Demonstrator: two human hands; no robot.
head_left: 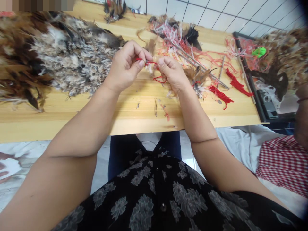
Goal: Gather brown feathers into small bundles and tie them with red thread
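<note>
Red string (152,62) pinched in my left hand (127,64) and right hand (172,72); I'd keep tension even, slack clear of the feathers (197,75) just right.

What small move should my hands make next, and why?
Perhaps gently draw the red cord snug: your left hand and right hand seem to pinch it, and a slack red loop sticks out beside the right hand.
</note>
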